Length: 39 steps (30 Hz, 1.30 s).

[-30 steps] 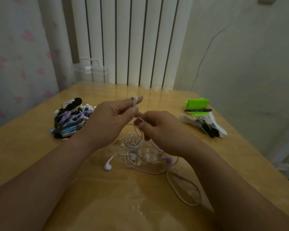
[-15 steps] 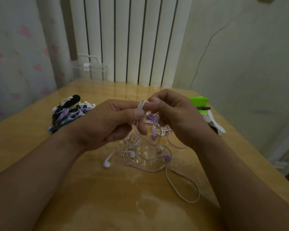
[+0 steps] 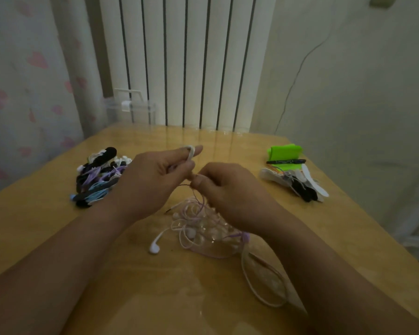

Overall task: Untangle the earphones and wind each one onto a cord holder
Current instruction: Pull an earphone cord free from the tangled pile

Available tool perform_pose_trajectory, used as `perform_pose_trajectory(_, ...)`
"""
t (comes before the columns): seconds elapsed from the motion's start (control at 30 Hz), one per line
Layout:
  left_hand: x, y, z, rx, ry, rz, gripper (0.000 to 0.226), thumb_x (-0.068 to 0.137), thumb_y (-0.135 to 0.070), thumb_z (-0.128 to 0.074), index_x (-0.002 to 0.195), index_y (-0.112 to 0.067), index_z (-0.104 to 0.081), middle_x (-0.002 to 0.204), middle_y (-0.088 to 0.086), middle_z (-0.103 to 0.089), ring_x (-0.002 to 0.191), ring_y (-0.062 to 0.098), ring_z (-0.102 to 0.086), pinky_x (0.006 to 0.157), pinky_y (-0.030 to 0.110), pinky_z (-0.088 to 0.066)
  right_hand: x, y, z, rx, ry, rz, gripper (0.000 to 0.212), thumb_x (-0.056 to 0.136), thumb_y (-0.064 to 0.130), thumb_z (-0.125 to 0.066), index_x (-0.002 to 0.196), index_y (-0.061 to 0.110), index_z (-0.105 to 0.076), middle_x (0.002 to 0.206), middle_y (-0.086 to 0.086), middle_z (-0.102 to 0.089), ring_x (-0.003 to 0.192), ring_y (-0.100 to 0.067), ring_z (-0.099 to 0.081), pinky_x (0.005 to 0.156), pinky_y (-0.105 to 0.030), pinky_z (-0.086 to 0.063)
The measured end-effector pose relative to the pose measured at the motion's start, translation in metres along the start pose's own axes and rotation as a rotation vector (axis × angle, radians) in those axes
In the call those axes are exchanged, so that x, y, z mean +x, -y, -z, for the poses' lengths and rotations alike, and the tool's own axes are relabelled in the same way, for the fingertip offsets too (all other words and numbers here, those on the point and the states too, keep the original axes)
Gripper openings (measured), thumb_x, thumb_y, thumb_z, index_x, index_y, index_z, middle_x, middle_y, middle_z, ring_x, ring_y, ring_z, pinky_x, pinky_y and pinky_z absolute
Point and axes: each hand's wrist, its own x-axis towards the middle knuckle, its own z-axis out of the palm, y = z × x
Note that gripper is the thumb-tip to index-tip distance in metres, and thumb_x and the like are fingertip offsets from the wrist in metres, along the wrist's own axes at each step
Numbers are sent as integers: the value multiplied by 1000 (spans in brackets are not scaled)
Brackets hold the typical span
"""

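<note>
white cord holder (image 3: 190, 153) pinched in left grip (image 3: 150, 182); cord of the tangled earphones (image 3: 196, 226), heaped mid-surface (image 3: 46, 226), pinched in right grip (image 3: 228, 189). wound sets (image 3: 97, 176) are piled by the left edge; empty holders (image 3: 298, 183) by the right edge suggest that several remain.

Two hands, left hand (image 3: 150, 182), right hand (image 3: 230, 192), one earphone tangle (image 3: 191, 233), one black pen (image 3: 286, 162) — one clear box (image 3: 131, 110).
</note>
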Motion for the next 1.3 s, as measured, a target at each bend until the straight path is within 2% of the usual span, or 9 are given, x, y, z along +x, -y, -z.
perform_pose_trajectory(0.2,1,-13,5,-13,288,-46,26,106,-29,-53,92,-25,-75,70,-17,-65,62,-6,-59,62,8,-43,1,-6,20,248,-159,-9,18,98,31,-71,88,16,-69,69,-1,-63,55,-8,-53,45,-17,-44)
perform_pose_trajectory(0.33,1,-10,14,-137,459,44,37,105,-33,-54,80,-11,-72,59,-8,-54,47,3,-42,49,16,-36,2,-11,16,264,-109,59,10,95,26,-74,89,19,-69,78,0,-68,67,-11,-61,60,-26,-51)
perform_pose_trajectory(0.5,-1,-7,21,-741,532,142,34,99,-34,-57,119,-15,-78,74,8,-67,39,6,-33,44,28,-17,5,-17,17,745,6,-20,17,103,21,-63,103,5,-69,85,-7,-60,71,-17,-52,64,-30,-49)
perform_pose_trajectory(0.63,-1,-10,5,-934,365,186,35,106,-31,-48,129,-26,-74,85,0,-69,39,4,-30,50,27,-19,6,-12,-6,734,29,-57,33,108,29,-53,112,-1,-66,73,1,-57,61,-13,-48,63,-31,-50)
perform_pose_trajectory(0.77,5,-6,3,-644,43,171,32,108,-30,-48,133,-32,-68,113,0,-77,47,14,-42,51,16,-41,3,-2,-21,436,75,-67,25,110,30,-51,114,16,-71,70,3,-62,60,-12,-57,61,-34,-53)
perform_pose_trajectory(0.83,5,-2,1,-344,-36,90,28,108,-29,-52,131,-37,-67,126,-13,-74,88,8,-71,79,14,-55,3,-1,-20,298,70,-44,22,108,31,-53,110,19,-72,64,9,-62,57,-6,-57,58,-29,-49)
perform_pose_trajectory(0.93,3,2,-3,-98,40,34,35,106,-32,-56,139,-37,-62,134,-26,-64,129,-14,-53,104,10,-43,3,-5,-9,79,3,-20,20,105,33,-59,99,20,-73,66,12,-64,54,-2,-52,55,-24,-39)
perform_pose_trajectory(1.1,0,1,-1,105,233,-19,26,107,-43,-48,97,-37,-72,83,-6,-71,79,15,-66,76,45,-57,2,-8,12,104,-116,11,14,96,16,-61,102,28,-66,76,3,-63,65,-7,-57,58,-28,-48)
perform_pose_trajectory(1.3,-1,-11,11,-407,513,118,31,105,-33,-52,115,-17,-76,72,1,-53,56,12,-39,50,21,-34,3,-15,33,405,-96,53,6,98,10,-67,104,12,-68,80,-2,-67,74,-11,-64,69,-32,-53)
